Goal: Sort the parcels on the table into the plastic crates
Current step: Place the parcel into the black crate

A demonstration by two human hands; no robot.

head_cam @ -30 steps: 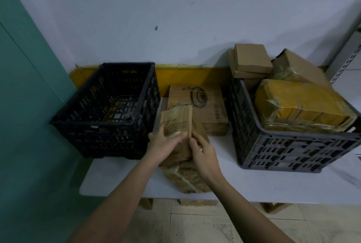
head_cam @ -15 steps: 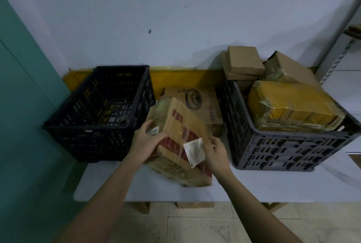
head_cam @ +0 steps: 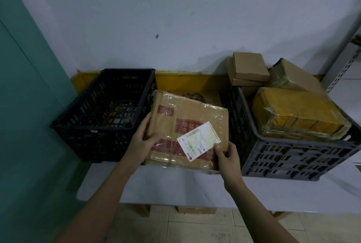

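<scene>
From the head camera I am looking down at a white table [head_cam: 195,190] set against a pale wall. My left hand [head_cam: 143,141] is gripping the left edge of a taped cardboard parcel [head_cam: 187,123], thumb lying across its top face and fingers [head_cam: 144,125] curled along the side. My right hand [head_cam: 227,156] is holding the parcel's near right corner, thumb pressing on top just below a white shipping label [head_cam: 198,141] — the label is sitting skewed on the red-printed face. The parcel is tilting up toward me, its near edge resting on the table, between the two crates.

To the left, a black plastic crate [head_cam: 101,113] is standing on the table, just beside the parcel; I am seeing only its slatted floor inside. To the right, a grey plastic crate [head_cam: 293,156] is sitting close against the parcel's right edge. It is carrying a yellow-wrapped parcel [head_cam: 297,113] on top, with a small brown box [head_cam: 250,66] stacked on another at the back and a larger taped brown parcel [head_cam: 291,76] leaning beside them.

Behind the held parcel another cardboard box [head_cam: 197,96] is lying flat — mostly hidden. A yellow strip [head_cam: 185,82] is running along the wall base, and a teal panel [head_cam: 29,86] is filling the left side.
</scene>
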